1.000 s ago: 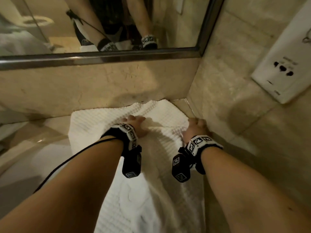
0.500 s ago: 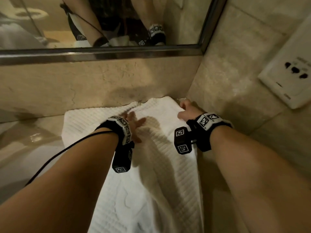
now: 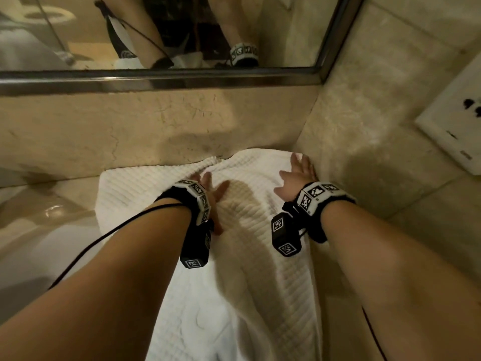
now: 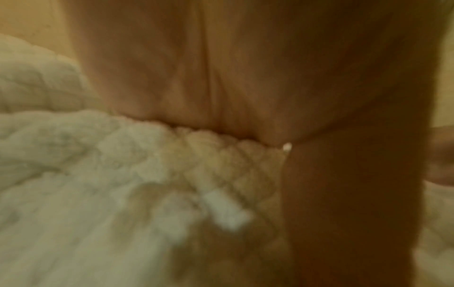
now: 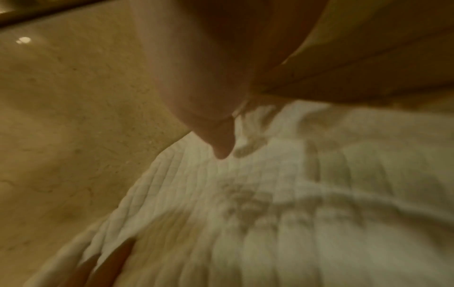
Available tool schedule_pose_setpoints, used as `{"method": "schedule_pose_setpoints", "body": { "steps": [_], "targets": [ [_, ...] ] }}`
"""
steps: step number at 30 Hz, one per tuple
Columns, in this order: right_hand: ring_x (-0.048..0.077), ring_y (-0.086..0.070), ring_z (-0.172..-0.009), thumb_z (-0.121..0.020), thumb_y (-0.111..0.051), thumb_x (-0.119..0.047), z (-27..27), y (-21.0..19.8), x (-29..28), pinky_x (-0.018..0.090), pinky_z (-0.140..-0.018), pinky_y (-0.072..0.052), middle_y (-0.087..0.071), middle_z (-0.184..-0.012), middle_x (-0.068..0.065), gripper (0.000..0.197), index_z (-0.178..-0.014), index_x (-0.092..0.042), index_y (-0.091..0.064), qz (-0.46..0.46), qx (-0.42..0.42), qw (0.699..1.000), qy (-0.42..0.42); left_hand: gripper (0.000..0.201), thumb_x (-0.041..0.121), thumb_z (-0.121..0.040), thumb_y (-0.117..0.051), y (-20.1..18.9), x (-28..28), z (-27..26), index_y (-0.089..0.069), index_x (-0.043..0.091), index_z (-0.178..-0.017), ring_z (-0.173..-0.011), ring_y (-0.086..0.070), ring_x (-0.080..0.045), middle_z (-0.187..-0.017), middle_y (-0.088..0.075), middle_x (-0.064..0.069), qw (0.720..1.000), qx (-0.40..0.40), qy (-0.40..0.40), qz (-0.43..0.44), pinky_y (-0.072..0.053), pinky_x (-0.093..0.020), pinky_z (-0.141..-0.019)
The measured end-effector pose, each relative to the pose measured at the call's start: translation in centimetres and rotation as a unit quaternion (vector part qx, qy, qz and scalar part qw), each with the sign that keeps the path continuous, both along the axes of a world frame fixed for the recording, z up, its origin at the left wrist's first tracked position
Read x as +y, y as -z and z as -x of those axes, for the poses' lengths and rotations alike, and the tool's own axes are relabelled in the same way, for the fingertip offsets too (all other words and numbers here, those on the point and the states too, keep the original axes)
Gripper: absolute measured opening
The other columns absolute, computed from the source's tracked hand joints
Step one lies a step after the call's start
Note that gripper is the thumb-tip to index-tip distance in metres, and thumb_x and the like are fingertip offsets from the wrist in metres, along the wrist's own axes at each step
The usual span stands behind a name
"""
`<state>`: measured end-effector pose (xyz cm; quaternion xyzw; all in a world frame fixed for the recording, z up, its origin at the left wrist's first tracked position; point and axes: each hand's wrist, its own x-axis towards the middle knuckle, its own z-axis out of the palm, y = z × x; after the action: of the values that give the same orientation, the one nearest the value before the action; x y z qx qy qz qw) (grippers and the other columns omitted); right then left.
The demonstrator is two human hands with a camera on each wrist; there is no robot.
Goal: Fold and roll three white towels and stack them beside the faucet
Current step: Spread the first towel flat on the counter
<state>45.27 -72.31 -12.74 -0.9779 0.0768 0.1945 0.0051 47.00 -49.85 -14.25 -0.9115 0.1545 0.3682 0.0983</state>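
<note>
A white waffle-weave towel (image 3: 161,194) lies spread on the marble counter, its far end against the back wall, its near end running off the bottom of the head view. A folded layer covers its right half. My left hand (image 3: 212,190) lies flat on the towel near the middle, fingers straight. My right hand (image 3: 296,173) rests flat near the towel's far right corner, by the side wall, fingers spread. In the left wrist view the palm (image 4: 221,87) presses the towel (image 4: 98,194). The right wrist view shows a thumb (image 5: 216,132) above the towel (image 5: 294,213). No faucet is in view.
A mirror (image 3: 156,35) with a metal frame runs above the marble backsplash (image 3: 130,131). The side wall (image 3: 364,113) stands close on the right and carries a white socket plate (image 3: 455,126). Bare counter (image 3: 52,217) lies left of the towel.
My right hand has slid away from me along the towel's right edge to the far corner and spread flat. My left hand has stayed near the middle, its fingers straighter.
</note>
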Motion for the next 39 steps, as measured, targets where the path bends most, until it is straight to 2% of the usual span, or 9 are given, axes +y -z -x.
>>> {"method": "schedule_pose_setpoints", "body": {
  "steps": [3,6,12,15,19,24,29,34,39],
  "targets": [
    [0.029,0.023,-0.144,-0.093,-0.042,-0.052,1.7,0.4,0.5,0.041,-0.119,0.009,0.023,-0.156,0.007,0.071,-0.151,-0.023,-0.013,0.018,0.066,0.995,-0.066,0.134,0.074,-0.052,-0.073,0.5,0.0,-0.2,0.027,0.049,-0.139,-0.142,0.023,-0.039,-0.15,0.039,-0.003,1.0,0.001,-0.008,0.007,-0.01,-0.064,-0.113],
    [0.028,0.023,-0.144,-0.096,-0.039,-0.048,4.2,1.3,0.5,0.041,-0.119,0.009,0.024,-0.156,0.005,0.069,-0.152,-0.028,-0.005,0.02,0.075,0.994,-0.08,0.136,0.073,-0.05,-0.074,0.4,0.1,-0.3,0.026,0.05,-0.139,-0.142,0.023,-0.038,-0.15,0.038,-0.001,1.0,0.0,-0.011,0.012,-0.009,-0.064,-0.114],
    [0.027,0.024,-0.144,-0.099,-0.036,-0.04,8.5,1.1,-0.3,0.04,-0.12,0.006,0.025,-0.156,0.001,0.059,-0.151,-0.033,-0.011,-0.02,0.071,0.997,-0.033,0.129,0.073,-0.056,-0.071,-0.3,0.2,0.5,0.02,0.047,-0.143,-0.144,0.022,-0.033,-0.153,0.033,-0.001,0.999,-0.026,-0.007,0.03,-0.004,-0.058,-0.117],
    [0.023,0.015,-0.146,-0.099,-0.04,-0.032,10.5,0.3,-0.1,0.038,-0.121,-0.01,0.025,-0.156,-0.004,0.055,-0.149,-0.034,-0.019,-0.08,0.08,0.993,0.035,0.125,0.074,-0.063,-0.066,-0.8,0.6,1.4,0.019,0.038,-0.147,-0.146,0.015,-0.031,-0.156,0.026,-0.005,0.997,-0.049,-0.006,0.052,-0.003,-0.051,-0.12],
    [0.021,-0.001,-0.147,-0.096,-0.046,-0.022,13.7,-0.3,0.8,0.028,-0.114,-0.023,0.024,-0.156,-0.001,0.059,-0.149,-0.03,-0.022,-0.13,0.07,0.987,0.069,0.117,0.06,-0.074,-0.068,-2.0,1.3,4.0,0.014,0.029,-0.15,-0.147,0.014,-0.029,-0.158,0.02,-0.007,0.99,-0.06,-0.068,0.107,0.001,-0.045,-0.119],
    [0.021,-0.008,-0.147,-0.096,-0.048,-0.023,17.7,-0.9,2.4,0.029,-0.113,-0.03,0.023,-0.156,-0.001,0.058,-0.149,-0.027,-0.024,-0.147,0.04,0.986,0.071,0.112,0.06,-0.076,-0.065,-3.3,3.2,9.5,0.011,0.029,-0.152,-0.146,0.015,-0.032,-0.158,0.019,-0.006,0.983,-0.067,-0.116,0.124,0.002,-0.048,-0.119],
    [0.021,-0.015,-0.146,-0.096,-0.047,-0.023,23.3,-2.6,3.8,0.026,-0.11,-0.031,0.018,-0.157,0.004,0.055,-0.147,-0.024,-0.027,-0.143,0.019,0.989,0.037,0.098,0.056,-0.083,-0.061,-3.4,5.7,18.5,0.0,0.026,-0.153,-0.147,0.009,-0.031,-0.16,0.008,-0.006,0.973,-0.065,-0.186,0.118,-0.007,-0.049,-0.12],
    [0.027,-0.025,-0.141,-0.093,-0.052,-0.027,30.6,-1.8,3.8,0.029,-0.114,-0.028,-0.001,-0.157,0.009,0.05,-0.14,-0.019,-0.039,-0.215,0.002,0.974,0.065,0.088,0.058,-0.086,-0.056,-2.4,8.0,28.8,-0.011,0.025,-0.153,-0.147,0.001,-0.031,-0.16,-0.003,-0.006,0.954,-0.083,-0.273,0.095,-0.013,-0.048,-0.119],
    [0.03,-0.047,-0.123,-0.094,-0.048,-0.021,38.3,0.9,3.6,0.033,-0.106,-0.038,-0.047,-0.137,0.017,0.038,-0.13,-0.009,-0.051,-0.285,-0.034,0.95,0.121,0.081,0.05,-0.085,-0.062,-1.4,8.3,38.4,-0.022,0.023,-0.15,-0.145,-0.01,-0.032,-0.156,-0.012,-0.011,0.926,-0.096,-0.349,0.107,-0.02,-0.042,-0.119]
  ]
}}
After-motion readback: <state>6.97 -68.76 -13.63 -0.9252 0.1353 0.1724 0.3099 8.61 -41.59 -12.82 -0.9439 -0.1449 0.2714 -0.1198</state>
